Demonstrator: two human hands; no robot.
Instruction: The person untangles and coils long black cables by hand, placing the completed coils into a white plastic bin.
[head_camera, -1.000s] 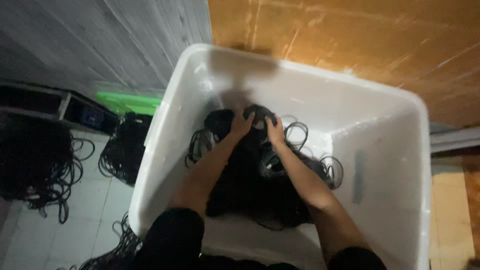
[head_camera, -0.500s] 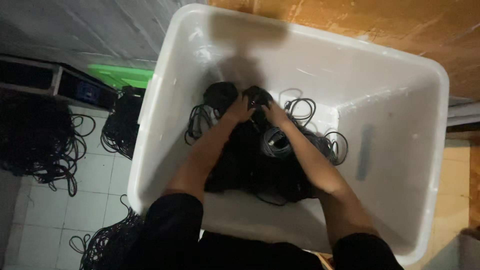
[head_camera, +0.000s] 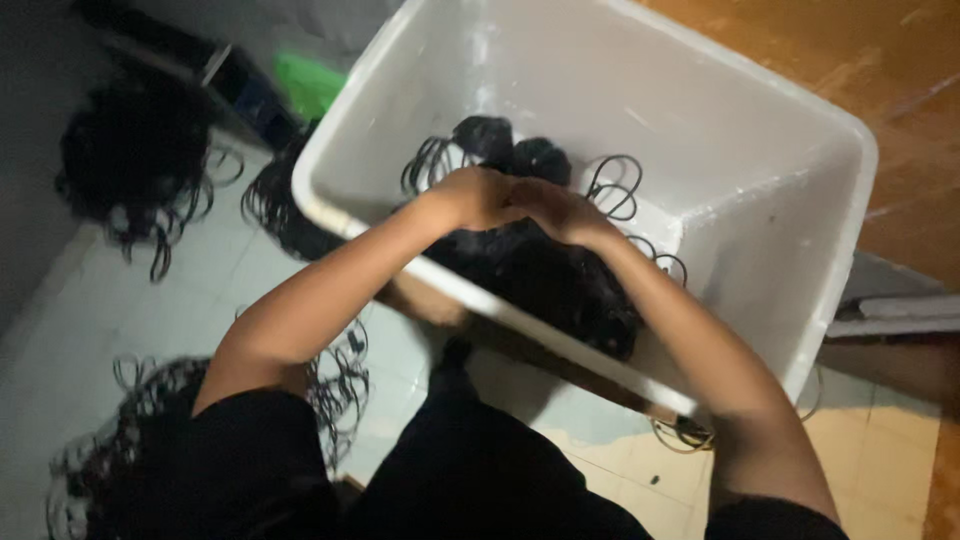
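Observation:
A large white plastic tub holds a heap of black coiled cables. Both my arms reach into it over the near rim. My left hand and my right hand meet side by side in the middle of the tub, fingers closed on a bundle of black cable at the top of the heap. Loose loops of cable stick out to the right of my hands. The fingertips are partly hidden in the dark cable.
More black cable coils lie on the pale tiled floor at the left and beside my left arm. A green object lies behind the tub. A brown wooden surface is at the upper right.
The view has swung, so the tub now sits higher and further right. My hands have stayed together on the cable bundle in the tub's middle.

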